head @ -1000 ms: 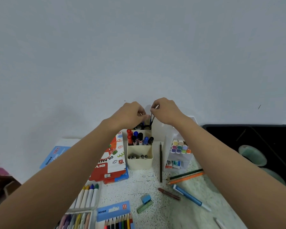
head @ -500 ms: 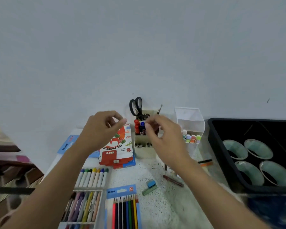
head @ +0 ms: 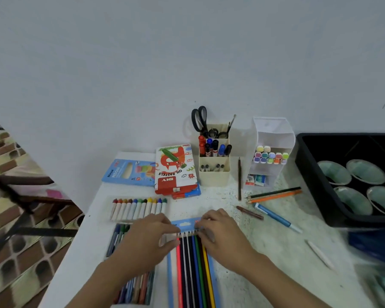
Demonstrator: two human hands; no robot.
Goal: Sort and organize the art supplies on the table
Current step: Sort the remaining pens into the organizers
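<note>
On the bench (head: 265,252), the left hand (head: 151,238) and right hand (head: 220,236) each curl their fingers onto the top edge of the pencil pack (head: 191,263) lying between them, seemingly to square it up, while loose pencils (head: 273,194) wait beyond the right hand.

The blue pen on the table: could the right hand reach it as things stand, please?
Probably yes: the blue pen lies uncovered right of the right hand, nothing stacked on it.
</note>
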